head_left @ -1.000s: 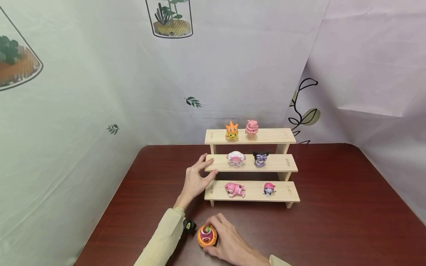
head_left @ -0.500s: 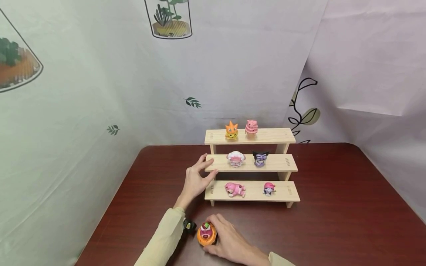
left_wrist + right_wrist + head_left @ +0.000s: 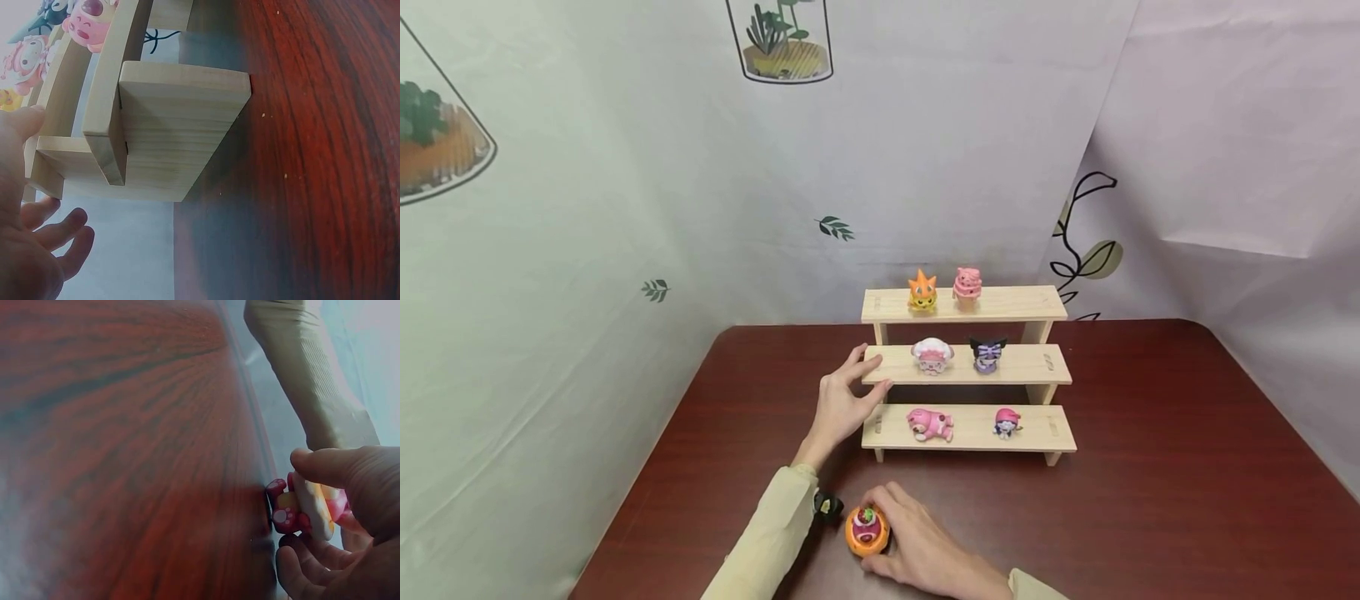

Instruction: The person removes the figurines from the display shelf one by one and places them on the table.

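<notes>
My left hand grips the left end of the middle board of a three-step wooden display stand. In the left wrist view its thumb lies on that board, and the other fingers are at its far side. My right hand holds a small toy figurine between thumb and fingers, low over the table in front of the stand. From above, the figurine shows an orange round part, a dark pink middle and a strawberry-like top. In the right wrist view, pink paws with pale pads stick out from it.
Pairs of figurines stand on each step, among them an orange spiky one, a pink ice-cream one and a pink lying one. A black figurine lies beside the left sleeve. Printed cloth hangs behind the dark red table.
The figurine in my right hand tipped slightly and came back. My left hand keeps its hold on the stand.
</notes>
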Available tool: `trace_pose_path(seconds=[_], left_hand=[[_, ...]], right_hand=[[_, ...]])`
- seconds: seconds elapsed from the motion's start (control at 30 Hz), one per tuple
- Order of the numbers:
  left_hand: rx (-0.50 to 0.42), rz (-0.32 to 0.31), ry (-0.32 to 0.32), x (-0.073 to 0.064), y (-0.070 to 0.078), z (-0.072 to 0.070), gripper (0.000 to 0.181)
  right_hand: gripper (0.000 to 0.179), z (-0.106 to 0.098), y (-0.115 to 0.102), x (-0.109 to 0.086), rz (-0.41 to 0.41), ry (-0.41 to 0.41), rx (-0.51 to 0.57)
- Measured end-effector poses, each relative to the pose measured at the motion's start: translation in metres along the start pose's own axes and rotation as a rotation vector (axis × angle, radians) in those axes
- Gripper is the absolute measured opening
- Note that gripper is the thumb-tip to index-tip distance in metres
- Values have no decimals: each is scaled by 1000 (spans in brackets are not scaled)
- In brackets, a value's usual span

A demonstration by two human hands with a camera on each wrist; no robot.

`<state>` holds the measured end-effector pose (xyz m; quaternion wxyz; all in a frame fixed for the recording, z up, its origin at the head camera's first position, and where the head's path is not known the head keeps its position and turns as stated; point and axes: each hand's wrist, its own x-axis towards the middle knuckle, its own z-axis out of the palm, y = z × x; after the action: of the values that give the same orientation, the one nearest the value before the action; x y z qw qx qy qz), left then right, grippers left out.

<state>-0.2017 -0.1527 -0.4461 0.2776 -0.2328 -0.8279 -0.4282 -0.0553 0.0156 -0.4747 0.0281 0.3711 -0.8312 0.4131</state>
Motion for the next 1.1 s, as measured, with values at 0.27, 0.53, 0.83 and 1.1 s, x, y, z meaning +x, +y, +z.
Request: trace_pose_path(seconds=[0.27,0.53,0.83,1.1], left_hand=[[7,4,5,-1,-1,1,41],[9,0,-1,0,0,0,41],[6,-2,-4,0,1,0,41],[5,0,-5,0,2,-1,40]], right_hand=[[57,-1,2,-1,-31,19,19],[61,-1,5,0,-44,15,17],[61,-2,7,-1,-36,4,5],[59,-8,8,-3,-5,-44,97]])
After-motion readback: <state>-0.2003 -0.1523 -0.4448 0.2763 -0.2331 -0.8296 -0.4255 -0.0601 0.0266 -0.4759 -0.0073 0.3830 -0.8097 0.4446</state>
